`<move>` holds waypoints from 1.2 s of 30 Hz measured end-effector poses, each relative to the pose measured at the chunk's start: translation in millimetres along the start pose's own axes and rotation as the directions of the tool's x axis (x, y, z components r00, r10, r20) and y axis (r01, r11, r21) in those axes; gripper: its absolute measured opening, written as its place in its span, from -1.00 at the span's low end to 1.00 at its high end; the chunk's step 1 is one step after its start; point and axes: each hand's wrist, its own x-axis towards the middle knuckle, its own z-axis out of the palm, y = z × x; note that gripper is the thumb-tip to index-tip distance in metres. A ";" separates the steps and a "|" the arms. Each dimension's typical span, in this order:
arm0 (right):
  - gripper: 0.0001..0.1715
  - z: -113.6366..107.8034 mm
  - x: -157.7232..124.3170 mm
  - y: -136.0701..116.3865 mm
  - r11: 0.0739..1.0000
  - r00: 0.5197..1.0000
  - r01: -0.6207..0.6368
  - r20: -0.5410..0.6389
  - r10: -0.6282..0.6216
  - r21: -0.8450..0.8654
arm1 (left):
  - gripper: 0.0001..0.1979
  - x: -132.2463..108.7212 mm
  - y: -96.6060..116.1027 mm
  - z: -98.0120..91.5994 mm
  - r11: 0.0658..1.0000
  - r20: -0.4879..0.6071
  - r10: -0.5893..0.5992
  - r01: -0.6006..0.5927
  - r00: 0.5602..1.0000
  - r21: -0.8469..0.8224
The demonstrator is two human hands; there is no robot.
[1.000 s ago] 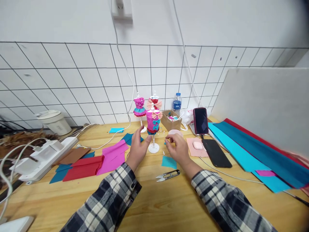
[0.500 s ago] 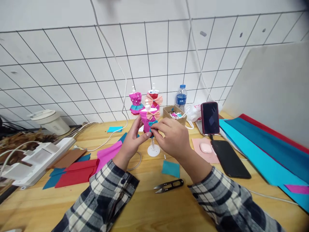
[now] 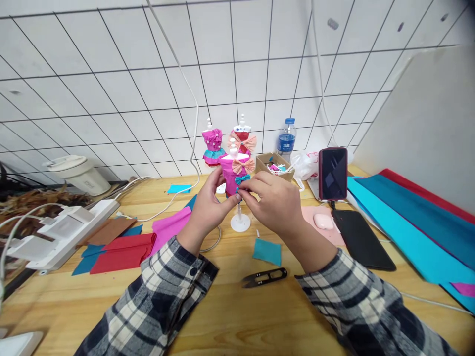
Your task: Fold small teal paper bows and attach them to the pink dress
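A miniature dress form [image 3: 229,180] in a magenta paper dress stands on a round white base [image 3: 240,223]. A peach bow [image 3: 243,166] sits on its bodice, above a small teal bow [image 3: 242,179]. My left hand [image 3: 210,205] curls round the form's left side and lower skirt, its thumb pressed against the front. At the skirt front, the thumb and forefinger of my right hand [image 3: 276,200] pinch the lower edge of the teal bow. The fingertips partly cover the bow's tail and the skirt's hem.
Two more dressed forms [image 3: 213,141] stand behind, near a cardboard box [image 3: 261,165] and a water bottle [image 3: 286,141]. Thread snips [image 3: 267,278] and a teal paper piece [image 3: 267,252] lie in front. Paper sheets [image 3: 126,254] are left; phones [image 3: 361,240] are right.
The whole scene has shifted slightly right and up in view as the head camera moved. Both hands keep their places on the dress form, with only slight finger movement.
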 end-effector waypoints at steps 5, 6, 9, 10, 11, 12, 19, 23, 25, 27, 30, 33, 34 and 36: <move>-0.88 2.5 1.2 -1.3 0.994 0.996 -0.087 -0.022 0.088 0.063 | -0.30 -1.6 -0.9 2.8 1.000 -0.034 -0.023 0.023 0.999 -0.016; -0.89 3.6 1.2 -1.3 0.992 0.994 -0.100 -0.033 0.103 0.078 | -0.30 -1.8 -0.6 3.6 0.999 -0.036 -0.030 0.029 0.999 -0.026; -0.91 7.1 0.6 -0.8 0.987 0.990 -0.121 -0.058 0.128 0.110 | -0.35 -2.1 0.4 5.4 0.997 -0.032 -0.050 0.049 0.998 -0.056; -0.91 8.0 0.3 -0.6 0.986 0.990 -0.123 -0.059 0.130 0.115 | -0.35 -2.1 0.6 5.7 0.996 -0.027 -0.052 0.050 0.998 -0.068; -0.91 8.6 0.0 -0.3 0.985 0.990 -0.121 -0.058 0.129 0.119 | -0.36 -1.9 0.7 5.7 0.996 -0.021 -0.051 0.050 0.998 -0.079; -0.91 8.8 -0.1 0.1 0.985 0.990 -0.119 -0.057 0.126 0.123 | -0.36 -1.6 0.7 5.5 0.995 -0.016 -0.051 0.050 0.999 -0.088; -0.87 3.0 -1.2 6.3 0.972 0.993 -0.038 -0.102 0.063 0.230 | -0.40 1.2 4.0 -0.6 0.998 0.032 0.009 -0.007 0.999 -0.055; -0.72 3.3 -3.4 7.6 0.978 0.994 -0.015 -0.104 0.037 0.207 | -0.44 0.6 6.0 -0.4 1.000 0.033 0.024 -0.023 0.999 -0.021; -0.68 3.3 -2.9 6.8 0.983 0.995 -0.006 -0.095 0.024 0.183 | -0.42 0.7 4.8 0.4 1.000 0.040 0.026 -0.026 0.999 -0.005; -0.69 0.7 -1.4 5.9 0.983 0.993 -0.001 -0.117 0.023 0.186 | -0.37 1.0 2.9 -0.3 0.999 0.030 0.040 -0.040 0.999 0.005; -0.71 -7.7 -4.0 6.5 0.974 0.981 -0.008 -0.186 0.051 0.227 | -0.25 -3.5 0.1 -7.6 0.997 0.003 0.057 -0.057 0.998 0.057; -0.71 -14.1 -24.3 10.7 0.965 0.973 -0.051 -0.206 0.106 0.255 | -0.20 -22.6 -4.7 -23.7 0.977 0.009 0.004 -0.006 1.000 0.212; -0.72 -14.2 -35.5 12.7 0.965 0.979 -0.058 -0.176 0.105 0.255 | -0.23 -32.6 -7.9 -30.4 0.959 0.000 -0.035 0.033 0.999 0.280; -0.74 -11.0 -60.5 16.3 0.975 0.998 -0.022 -0.054 0.035 0.222 | -0.35 -55.5 -17.5 -44.6 0.906 -0.016 -0.064 0.065 0.998 0.418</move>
